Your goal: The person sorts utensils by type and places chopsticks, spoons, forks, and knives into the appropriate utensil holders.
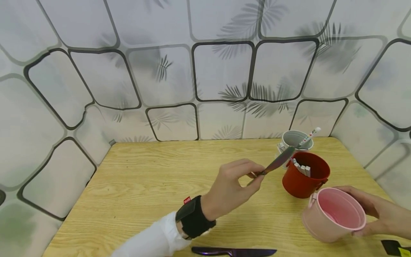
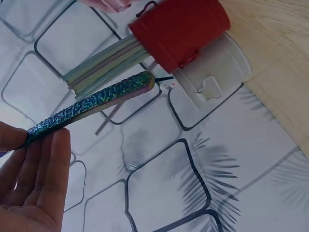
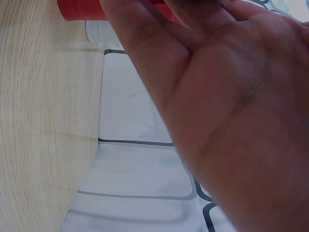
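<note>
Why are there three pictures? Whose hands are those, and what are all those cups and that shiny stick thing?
These are a person's two hands, filmed by three small cameras at once. The big picture comes from a camera on the person's head, looking down at a wooden table. The other two come from cameras strapped to each wrist, so they look very close and tilted.

The left hand pinches a shiny knife by its handle, with the blade pointing toward the cups. The left wrist picture shows the same knife close up.

The right hand holds a pink cup, tipped on the table. In the right wrist picture the palm fills most of the view.

Behind stand a red cup and a grey cup, both with things sticking out. A second knife lies at the near table edge.
</note>
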The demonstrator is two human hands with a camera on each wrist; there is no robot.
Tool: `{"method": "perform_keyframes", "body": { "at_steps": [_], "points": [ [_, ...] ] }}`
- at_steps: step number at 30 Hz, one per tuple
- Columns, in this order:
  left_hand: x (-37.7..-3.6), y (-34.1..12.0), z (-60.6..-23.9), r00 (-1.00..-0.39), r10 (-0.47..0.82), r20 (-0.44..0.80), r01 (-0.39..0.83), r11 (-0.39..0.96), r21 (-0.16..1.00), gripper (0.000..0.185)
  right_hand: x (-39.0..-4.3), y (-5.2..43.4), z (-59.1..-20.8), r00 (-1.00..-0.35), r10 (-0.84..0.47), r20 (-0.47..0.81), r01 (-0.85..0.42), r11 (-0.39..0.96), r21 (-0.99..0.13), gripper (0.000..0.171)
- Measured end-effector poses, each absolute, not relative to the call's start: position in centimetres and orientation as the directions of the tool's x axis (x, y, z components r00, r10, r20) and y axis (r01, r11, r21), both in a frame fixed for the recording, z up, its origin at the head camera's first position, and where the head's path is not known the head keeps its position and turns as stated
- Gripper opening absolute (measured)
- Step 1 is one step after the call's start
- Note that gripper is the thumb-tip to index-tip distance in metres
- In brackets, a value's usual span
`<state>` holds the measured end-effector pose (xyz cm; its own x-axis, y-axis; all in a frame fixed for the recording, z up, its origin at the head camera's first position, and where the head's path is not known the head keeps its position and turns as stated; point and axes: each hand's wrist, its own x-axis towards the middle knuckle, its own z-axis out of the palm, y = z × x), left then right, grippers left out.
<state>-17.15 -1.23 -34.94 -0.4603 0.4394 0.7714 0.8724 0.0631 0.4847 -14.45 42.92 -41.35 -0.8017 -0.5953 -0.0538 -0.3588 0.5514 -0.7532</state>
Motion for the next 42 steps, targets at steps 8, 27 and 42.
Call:
{"method": "perform_keyframes", "body": {
  "at_steps": [8,27,42],
  "points": [
    [-16.6,2.0,-32.9,-0.431,0.429,0.794,0.874,-0.022,0.486,0.017,-14.4,43.2,-41.7,-0.797,-0.603,-0.015,-0.389,0.534,-0.751,0.089],
    [-15.9,7.8,-32.9,-0.435,0.529,0.729,0.801,-0.143,0.581,0.022,-14.3,43.4,-42.1,-0.779,-0.627,-0.011,-0.403,0.513,-0.758,0.094],
    [-16.4,10.2,-34.5,-0.416,0.619,0.666,0.831,-0.039,0.555,0.015,-14.7,43.8,-42.3,-0.728,-0.686,-0.002,-0.424,0.452,-0.784,0.094]
  ]
}}
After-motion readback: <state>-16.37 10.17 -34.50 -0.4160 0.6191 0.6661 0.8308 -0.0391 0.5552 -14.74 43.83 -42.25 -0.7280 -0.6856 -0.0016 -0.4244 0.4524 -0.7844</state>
